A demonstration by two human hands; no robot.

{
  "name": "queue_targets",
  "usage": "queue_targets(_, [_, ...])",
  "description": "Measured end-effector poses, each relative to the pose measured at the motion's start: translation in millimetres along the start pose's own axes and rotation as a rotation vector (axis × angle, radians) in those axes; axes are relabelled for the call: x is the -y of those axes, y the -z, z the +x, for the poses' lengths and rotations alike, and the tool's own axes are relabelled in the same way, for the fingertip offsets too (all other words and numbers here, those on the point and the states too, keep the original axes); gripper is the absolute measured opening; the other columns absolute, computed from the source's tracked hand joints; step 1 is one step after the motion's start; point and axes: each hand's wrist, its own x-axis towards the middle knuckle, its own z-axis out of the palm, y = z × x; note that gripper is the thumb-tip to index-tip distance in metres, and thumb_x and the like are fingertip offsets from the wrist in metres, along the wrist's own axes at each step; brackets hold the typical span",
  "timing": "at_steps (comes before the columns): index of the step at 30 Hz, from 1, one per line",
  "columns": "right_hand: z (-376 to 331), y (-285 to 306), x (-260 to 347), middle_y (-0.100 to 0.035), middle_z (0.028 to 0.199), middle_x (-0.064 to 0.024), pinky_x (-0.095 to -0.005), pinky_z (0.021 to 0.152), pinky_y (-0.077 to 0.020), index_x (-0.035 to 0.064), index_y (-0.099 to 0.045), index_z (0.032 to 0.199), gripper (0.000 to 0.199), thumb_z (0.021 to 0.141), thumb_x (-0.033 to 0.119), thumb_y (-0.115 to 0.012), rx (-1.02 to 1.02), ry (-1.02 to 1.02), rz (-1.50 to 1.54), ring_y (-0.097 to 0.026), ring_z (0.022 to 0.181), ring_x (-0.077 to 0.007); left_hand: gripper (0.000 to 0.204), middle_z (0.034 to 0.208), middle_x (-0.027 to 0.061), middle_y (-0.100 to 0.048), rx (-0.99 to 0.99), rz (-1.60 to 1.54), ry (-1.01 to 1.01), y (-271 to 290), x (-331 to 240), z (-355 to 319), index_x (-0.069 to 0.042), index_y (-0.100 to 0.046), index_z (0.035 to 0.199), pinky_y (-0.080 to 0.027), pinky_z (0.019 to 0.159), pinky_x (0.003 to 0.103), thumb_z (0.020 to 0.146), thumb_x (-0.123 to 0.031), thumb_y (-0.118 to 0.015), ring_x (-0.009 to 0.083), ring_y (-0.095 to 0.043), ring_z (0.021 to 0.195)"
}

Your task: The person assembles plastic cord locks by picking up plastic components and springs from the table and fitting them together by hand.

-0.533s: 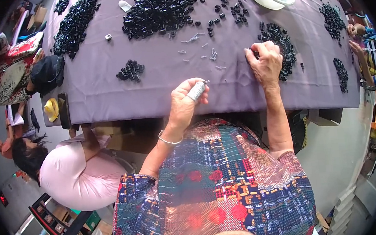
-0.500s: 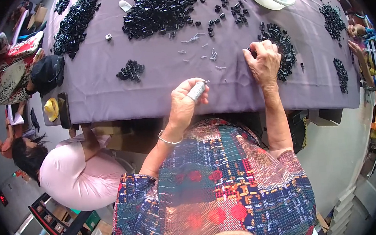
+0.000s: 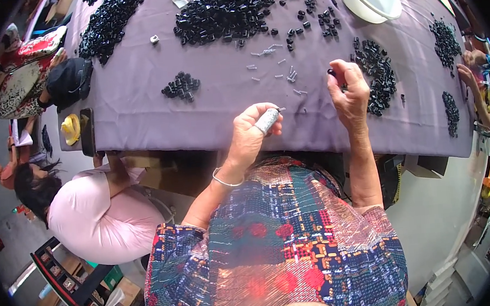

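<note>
Right hand: mine (image 3: 353,95), raised over the cloth, thumb and forefinger closed on a small black piece, the other fingers bent.
Black piece: the glossy bit (image 3: 331,72) sat at my fingertips, clear of the cloth and just left of the nearest pile.
Left hand: also mine (image 3: 246,139), closed, fingers curled about a silver-grey cylinder (image 3: 266,121) near the table's front edge; a pale bangle (image 3: 227,178) circled the wrist.
Silver-grey cylinder: it slanted up to the right, a thin tip showing at its far end; whether I gripped it or wore it on a finger, I could not tell.
Nearest pile: small black parts (image 3: 379,76) lay massed just beyond my right hand, on its right.
Clear pins: short translucent sticks (image 3: 292,74) were scattered between my hands, farther up the lavender tablecloth (image 3: 133,122).
Small cluster: a few dozen black parts (image 3: 181,88) lay together to the left, well apart from both hands.
Big heap: black parts (image 3: 217,18) spread across the far side, stragglers trailing toward a white plastic basin (image 3: 371,13).
Left corner: a yellow object (image 3: 70,130) rested beside a dark, flat slab (image 3: 87,132).
Company: a person in a pink top (image 3: 98,225) bent low at my left; another person's hand (image 3: 468,78) reached in at the right edge.
</note>
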Motion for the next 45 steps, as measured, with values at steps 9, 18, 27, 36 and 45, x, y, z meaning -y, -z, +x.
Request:
queue_targets(9, [-23.2,-3.2,27.2,-0.065,0.092,-0.0044,-0.0216,0.069,-0.0502,0.0001,-0.061,0.106,0.016,0.09,0.001,-0.059,0.126,-0.533,0.776,-0.062,0.076,-0.0093,0.017,0.087,0.0029,-0.064,-0.001,-0.009,0.001,0.3,-1.0,0.1,-0.002,-0.062,0.104,-0.052,0.067,0.026,0.091,-0.013,-0.061,0.0102,-0.061,0.073])
queue_targets(18, [-34.8,-0.5,45.1,-0.059,0.093,-0.0039,-0.0218,0.071,-0.0456,-0.0023,-0.062,0.11,0.021,0.089,-0.002,-0.058,0.284,-0.304,0.747,-0.055,0.078,-0.0096,0.019,0.088,0.0048,-0.065,0.023,-0.047,-0.031,-7.5,-8.1,-5.3,0.0,-0.061,0.104,-0.052,0.066,0.025,0.091,-0.014,-0.061,0.0105,-0.061,0.073])
queue_targets(27, [-45.1,-0.3,62.2,-0.062,0.096,-0.0054,-0.0229,0.074,-0.0504,-0.0025,-0.058,0.105,0.02,0.085,-0.005,-0.063,0.176,-0.392,0.889,-0.06,0.08,-0.0098,0.019,0.086,0.0048,-0.065,0.007,0.011,-0.084,-22.7,-17.7,-15.2,0.001,-0.061,0.104,-0.05,0.067,0.026,0.092,-0.013,-0.06,0.0116,-0.06,0.072])
queue_targets(36, [-47.9,-7.1,67.8,-0.063,0.096,-0.0059,-0.0225,0.075,-0.051,-0.0035,-0.061,0.102,0.019,0.084,-0.007,-0.064,0.137,-0.254,0.707,-0.062,0.081,-0.0107,0.016,0.083,0.0045,-0.065,-0.06,0.069,-0.095,-29.8,-21.1,-18.9,0.001,-0.062,0.101,-0.051,0.065,0.024,0.091,-0.012,-0.061,0.01,-0.06,0.07])
queue_targets(45, [-46.9,-3.7,66.7,-0.063,0.092,-0.0049,-0.0219,0.075,-0.0505,-0.0042,-0.062,0.101,0.018,0.084,-0.007,-0.063,0.173,-0.23,0.633,-0.063,0.081,-0.0105,0.016,0.082,0.004,-0.065,-0.054,0.101,-0.091,-28.8,-22.6,-20.9,0.0,-0.063,0.101,-0.05,0.065,0.024,0.091,-0.014,-0.061,0.0092,-0.06,0.07])
